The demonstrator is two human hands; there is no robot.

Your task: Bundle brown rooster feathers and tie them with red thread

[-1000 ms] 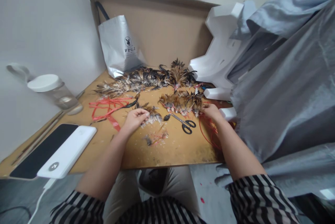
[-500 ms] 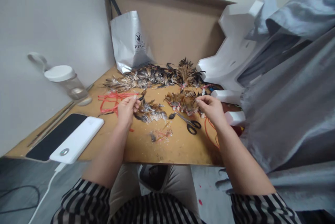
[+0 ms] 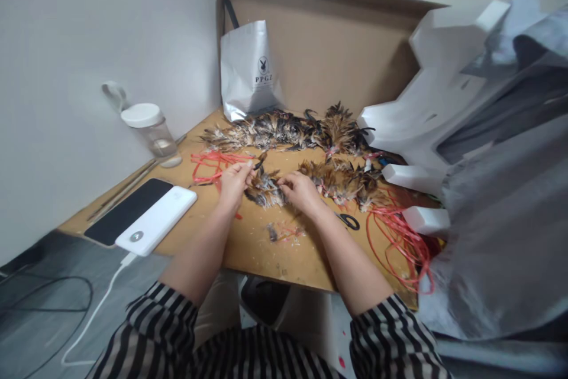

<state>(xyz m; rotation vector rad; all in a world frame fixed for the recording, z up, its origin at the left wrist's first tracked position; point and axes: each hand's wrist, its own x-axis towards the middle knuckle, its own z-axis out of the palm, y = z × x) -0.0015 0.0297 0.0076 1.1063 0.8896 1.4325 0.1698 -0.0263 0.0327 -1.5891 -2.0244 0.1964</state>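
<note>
My left hand (image 3: 235,185) is closed in a pinch on a dark feather (image 3: 261,161), whose tip sticks up past the fingers. Just right of it lies a small heap of brown and grey feathers (image 3: 265,196). My right hand (image 3: 303,194) is at the right edge of this heap, fingertips pressed together; what they hold, if anything, is too small to make out. Beyond the right hand runs a row of brown feather bunches (image 3: 344,181). Black-handled scissors (image 3: 350,222) lie partly hidden behind the right forearm.
Darker feather bunches (image 3: 275,130) line the back, before a silver bag (image 3: 248,71). Red strips (image 3: 206,167) lie left, red string (image 3: 402,243) right. A bottle (image 3: 153,130), phone (image 3: 128,207) and white power bank (image 3: 157,220) stand or lie left. White foam (image 3: 399,113) borders the right.
My right hand has moved left, from the brown feather row to the small heap near my left hand. The left hand still pinches the dark feather. The view has turned left.
</note>
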